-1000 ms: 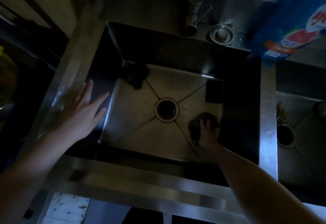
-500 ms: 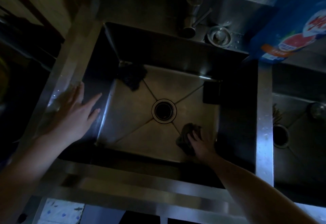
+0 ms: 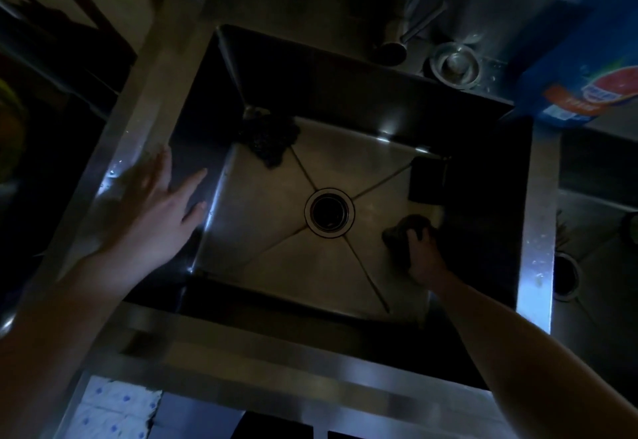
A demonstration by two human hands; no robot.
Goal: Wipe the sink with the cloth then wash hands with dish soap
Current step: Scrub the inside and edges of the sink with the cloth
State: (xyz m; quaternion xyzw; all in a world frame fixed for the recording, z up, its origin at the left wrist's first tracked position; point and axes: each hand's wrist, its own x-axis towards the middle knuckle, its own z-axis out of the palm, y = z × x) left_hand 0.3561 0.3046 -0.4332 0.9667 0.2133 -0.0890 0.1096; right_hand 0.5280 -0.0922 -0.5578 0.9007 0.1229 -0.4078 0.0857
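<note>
Right of centre in the head view, the right hand [image 3: 423, 255] is low in the sink [image 3: 269, 241], fingers curled over the dark cloth [image 3: 402, 229] and pressing it to the basin floor just right of the drain [image 3: 329, 212]. At centre left, the left hand [image 3: 152, 210] lies spread and flat on the sink's left rim, holding nothing; it is blurred. A dark wad [image 3: 267, 140] sits in the basin's upper-left corner and a dark block [image 3: 426, 179] leans at the right wall, just above the cloth. A blue pack [image 3: 583, 72], probably the dish soap, fills the upper right.

Wiping looks underway, with much of the floor and the walls probably left. Overlapping strokes drawn toward the drain, with firm palm pressure, should serve best; the wad and block need lifting aside so the corners get wiped. The dim light could hide missed patches.
</note>
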